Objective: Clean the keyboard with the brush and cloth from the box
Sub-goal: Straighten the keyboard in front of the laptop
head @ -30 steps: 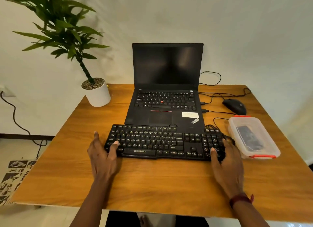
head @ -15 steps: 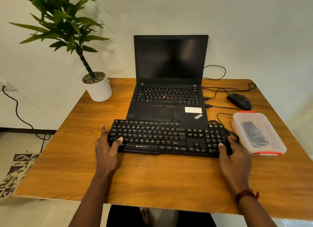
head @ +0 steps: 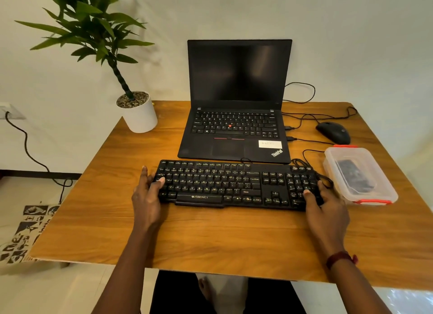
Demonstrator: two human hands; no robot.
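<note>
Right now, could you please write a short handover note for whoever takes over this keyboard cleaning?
Left hand grips the left end of the keyboard, thumb on the keys. Right hand grips the right end, thumb on the number pad.
The keyboard lies on the table in front of the laptop. The box sits just right of it, lid on; something dark lies inside, too unclear to name.
Done: nothing visible; no brush or cloth is out.
Left: open the box, take out brush and cloth, brush the keys, wipe them.

Home desk: laptop (head: 236,107), mouse (head: 334,132), potted plant (head: 138,112).
</note>
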